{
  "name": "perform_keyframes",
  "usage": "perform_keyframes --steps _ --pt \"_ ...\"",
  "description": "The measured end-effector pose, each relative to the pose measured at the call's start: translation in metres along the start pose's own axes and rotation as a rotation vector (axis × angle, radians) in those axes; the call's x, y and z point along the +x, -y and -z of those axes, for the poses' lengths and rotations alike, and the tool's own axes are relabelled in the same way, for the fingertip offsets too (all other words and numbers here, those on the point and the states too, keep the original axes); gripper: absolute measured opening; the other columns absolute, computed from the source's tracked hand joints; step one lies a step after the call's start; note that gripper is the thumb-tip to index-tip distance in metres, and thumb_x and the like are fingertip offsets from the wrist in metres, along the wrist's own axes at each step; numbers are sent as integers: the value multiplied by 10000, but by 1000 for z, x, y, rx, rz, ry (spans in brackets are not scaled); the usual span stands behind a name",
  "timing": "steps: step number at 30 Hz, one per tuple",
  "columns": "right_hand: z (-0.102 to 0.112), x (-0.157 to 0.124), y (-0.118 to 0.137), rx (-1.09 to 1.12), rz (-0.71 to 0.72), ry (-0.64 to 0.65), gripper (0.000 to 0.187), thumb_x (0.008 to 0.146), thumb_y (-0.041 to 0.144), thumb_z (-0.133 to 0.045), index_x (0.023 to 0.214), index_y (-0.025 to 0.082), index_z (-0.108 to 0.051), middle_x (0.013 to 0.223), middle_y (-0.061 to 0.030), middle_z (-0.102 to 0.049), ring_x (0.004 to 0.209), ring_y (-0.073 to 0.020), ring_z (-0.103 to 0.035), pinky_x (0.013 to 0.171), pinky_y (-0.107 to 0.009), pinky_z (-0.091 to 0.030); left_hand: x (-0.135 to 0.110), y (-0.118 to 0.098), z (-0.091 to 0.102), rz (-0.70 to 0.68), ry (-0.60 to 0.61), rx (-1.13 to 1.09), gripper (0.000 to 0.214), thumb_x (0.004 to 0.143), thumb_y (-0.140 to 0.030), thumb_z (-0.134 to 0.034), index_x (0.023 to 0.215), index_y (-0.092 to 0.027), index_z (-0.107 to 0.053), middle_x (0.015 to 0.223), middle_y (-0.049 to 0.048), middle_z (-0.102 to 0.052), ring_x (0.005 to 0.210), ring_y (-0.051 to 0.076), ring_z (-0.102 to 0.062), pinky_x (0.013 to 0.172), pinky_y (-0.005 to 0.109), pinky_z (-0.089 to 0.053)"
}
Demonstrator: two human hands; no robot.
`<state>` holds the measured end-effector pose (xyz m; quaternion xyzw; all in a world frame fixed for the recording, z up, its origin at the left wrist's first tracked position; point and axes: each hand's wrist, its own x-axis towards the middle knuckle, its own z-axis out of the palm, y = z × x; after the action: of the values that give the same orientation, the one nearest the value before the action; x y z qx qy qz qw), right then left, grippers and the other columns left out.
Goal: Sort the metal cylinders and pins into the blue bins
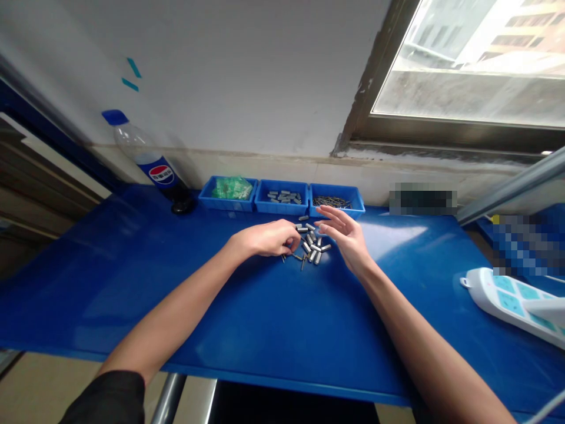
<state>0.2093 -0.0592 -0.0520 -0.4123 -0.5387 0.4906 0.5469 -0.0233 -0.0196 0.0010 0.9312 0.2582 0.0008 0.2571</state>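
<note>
A loose pile of small grey metal cylinders (312, 244) lies on the blue table (265, 318), with a few thin pins beside it. My left hand (269, 238) rests on the table at the pile's left edge, its fingers curled in a pinch on something I cannot make out. Just right of the pile, my right hand (344, 234) hovers with its fingers stretched out and apart, holding nothing.
Three blue bins line the back wall: one with green parts (229, 189), one with grey cylinders (282, 196), one with dark pins (336, 202). A Pepsi bottle (148, 159) leans at the back left. A white power strip (512, 297) lies at the right.
</note>
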Motion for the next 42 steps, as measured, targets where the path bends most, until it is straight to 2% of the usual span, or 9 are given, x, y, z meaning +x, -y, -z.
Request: perform_keyframes --steps 5,10,13,17,22,26,31,37,42 --pt "-1 0 3 4 -4 -18 461 831 397 -818 1262 270 -714 1348 -101 -723 1042 -257 -733 921 -440 -583 1 1 2 35 -129 -10 100 871 -64 -643 868 -144 -703 903 55 -677 805 162 -620 713 248 -439" --pt "-3 0 6 -54 -24 -28 361 840 411 -800 1154 240 -746 1022 -62 -806 860 -213 -740 836 -391 -586 2 -1 6 57 -318 -104 70 897 -87 -639 907 -147 -675 866 43 -712 787 158 -645 726 262 -462" --pt "-4 -1 7 -106 -40 30 320 840 441 -797 1076 228 -761 889 -43 -792 793 -206 -731 776 -369 -584 3 -6 9 32 -401 -164 80 896 -123 -672 969 -149 -690 868 40 -726 784 154 -670 727 260 -485" --pt "-5 -4 6 -132 -31 112 337 839 465 -809 1066 225 -744 938 -55 -792 864 -226 -749 824 -384 -594 5 -16 11 3 -513 -187 156 913 -159 -654 1047 -169 -731 903 41 -760 817 160 -704 783 277 -526" --pt "-9 -7 10 -42 -40 161 343 826 462 -836 1001 248 -632 1035 -63 -805 1015 -248 -759 924 -426 -587 6 -20 10 45 -618 -387 77 874 -227 -717 874 -155 -690 841 38 -764 764 154 -728 753 266 -579" --pt "-10 -6 13 4 -65 133 324 802 463 -861 912 238 -655 958 -43 -798 931 -224 -757 880 -388 -579 5 -18 8 51 -579 -469 123 846 -251 -759 834 -148 -692 802 43 -770 750 161 -744 710 250 -577" --pt "-6 -3 8 1 -72 86 294 803 469 -857 933 233 -738 853 -23 -777 787 -200 -727 785 -349 -565 4 -15 8 80 -500 -434 120 827 -240 -763 795 -145 -697 767 42 -766 729 166 -739 665 241 -549" --pt "-5 -2 4 6 -82 95 292 833 485 -822 959 226 -776 849 -33 -781 759 -197 -702 782 -358 -560 5 -13 5 45 -418 -447 62 834 -200 -735 856 -150 -704 822 41 -779 758 164 -746 710 249 -557" --pt "-4 -1 4 -27 -51 48 255 829 465 -825 902 224 -781 782 -30 -762 724 -199 -694 756 -363 -562 5 -6 3 139 -412 -231 125 857 -259 -758 866 -150 -697 773 36 -745 705 162 -694 644 246 -498"
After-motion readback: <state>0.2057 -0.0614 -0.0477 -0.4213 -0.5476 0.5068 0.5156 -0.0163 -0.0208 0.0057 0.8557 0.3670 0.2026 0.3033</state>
